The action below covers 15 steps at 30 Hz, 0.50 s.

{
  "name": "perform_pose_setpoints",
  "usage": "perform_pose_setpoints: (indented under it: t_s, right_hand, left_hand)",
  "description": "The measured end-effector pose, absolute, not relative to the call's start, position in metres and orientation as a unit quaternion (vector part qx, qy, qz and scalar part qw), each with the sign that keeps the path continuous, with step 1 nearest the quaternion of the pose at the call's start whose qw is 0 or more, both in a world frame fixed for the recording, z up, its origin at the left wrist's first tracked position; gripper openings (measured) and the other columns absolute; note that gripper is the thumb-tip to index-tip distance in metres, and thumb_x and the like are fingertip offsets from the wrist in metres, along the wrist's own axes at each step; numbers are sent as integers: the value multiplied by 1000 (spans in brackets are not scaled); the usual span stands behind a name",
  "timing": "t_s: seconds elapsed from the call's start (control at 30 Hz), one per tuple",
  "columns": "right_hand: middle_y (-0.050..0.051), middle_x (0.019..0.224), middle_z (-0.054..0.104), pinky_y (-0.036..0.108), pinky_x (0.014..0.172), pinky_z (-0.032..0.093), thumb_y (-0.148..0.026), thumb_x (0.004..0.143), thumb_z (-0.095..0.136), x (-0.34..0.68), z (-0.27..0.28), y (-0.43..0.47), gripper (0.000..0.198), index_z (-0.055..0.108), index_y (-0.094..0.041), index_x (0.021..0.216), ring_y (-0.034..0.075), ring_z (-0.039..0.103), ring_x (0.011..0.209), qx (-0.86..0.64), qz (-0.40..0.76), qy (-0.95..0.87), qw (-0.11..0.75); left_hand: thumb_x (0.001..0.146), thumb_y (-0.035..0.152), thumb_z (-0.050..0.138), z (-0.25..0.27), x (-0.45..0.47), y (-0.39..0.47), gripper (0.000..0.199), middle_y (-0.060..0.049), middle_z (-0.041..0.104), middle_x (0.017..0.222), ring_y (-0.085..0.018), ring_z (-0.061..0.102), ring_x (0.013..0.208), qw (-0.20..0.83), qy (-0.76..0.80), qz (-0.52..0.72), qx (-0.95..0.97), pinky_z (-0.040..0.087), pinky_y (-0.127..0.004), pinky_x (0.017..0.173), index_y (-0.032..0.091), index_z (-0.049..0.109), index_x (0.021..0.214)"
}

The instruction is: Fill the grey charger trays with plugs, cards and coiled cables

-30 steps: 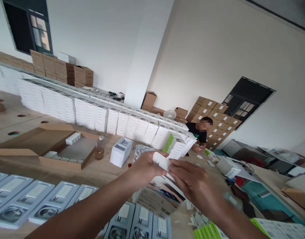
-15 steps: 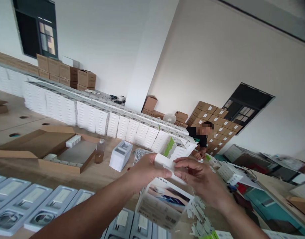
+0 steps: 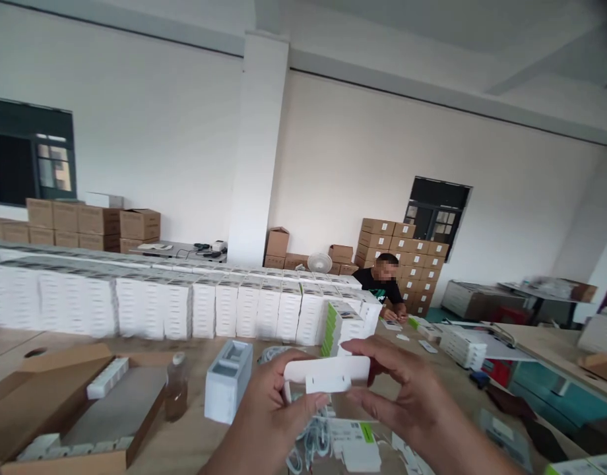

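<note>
Between both hands I hold a small white packaging box (image 3: pixel 327 367), its end flap towards me. My left hand (image 3: pixel 271 414) grips its left side, thumb along the lower edge. On the right side my right hand (image 3: pixel 407 389) holds on with thumb and fingers curled at the corner. Beneath the hands lie coiled white cables (image 3: pixel 317 437) and white boxes with green marks (image 3: pixel 355 442). A white moulded insert tray (image 3: pixel 228 381) stands upright to the left, apart from the hands.
Long rows of stacked white boxes (image 3: pixel 234 310) run across the table behind. An open cardboard carton (image 3: pixel 150 369) with white pieces lies at left, beside a bottle of brown liquid (image 3: pixel 177 389). A person (image 3: pixel 383 287) works at the far right end, near stacked brown cartons (image 3: pixel 377 227).
My view has levelled out and shifted. The box has turned in my hands: its printed face showed before, and now the white flap end faces me. Both hands keep hold.
</note>
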State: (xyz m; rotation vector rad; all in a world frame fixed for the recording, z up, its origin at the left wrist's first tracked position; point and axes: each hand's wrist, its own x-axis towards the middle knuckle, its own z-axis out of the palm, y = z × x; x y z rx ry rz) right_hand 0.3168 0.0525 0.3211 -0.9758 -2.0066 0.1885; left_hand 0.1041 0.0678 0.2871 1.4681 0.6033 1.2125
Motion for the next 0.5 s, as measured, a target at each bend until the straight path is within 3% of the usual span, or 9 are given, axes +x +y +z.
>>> perform_pose_setpoints:
  t_s: [0.2,0.5]
  right_hand:
    - [0,92,69,25,71,52,-27,83,68,318,322,53,24,65,-32,106,16,65,82,-390,60,-818,418]
    - [0,87,69,21,66,49,-22,85,65,323,315,53,24,64,-28,108,14,64,74,-351,31,-835,423]
  left_hand:
    - [75,34,72,283,108,69,21,-1,68,80,-15,57,74,514,265,517,631,43,-23,66,20,68,90]
    - [79,36,69,279,116,68,20,-1,69,79,-16,60,75,494,279,536,625,45,-22,68,18,67,88]
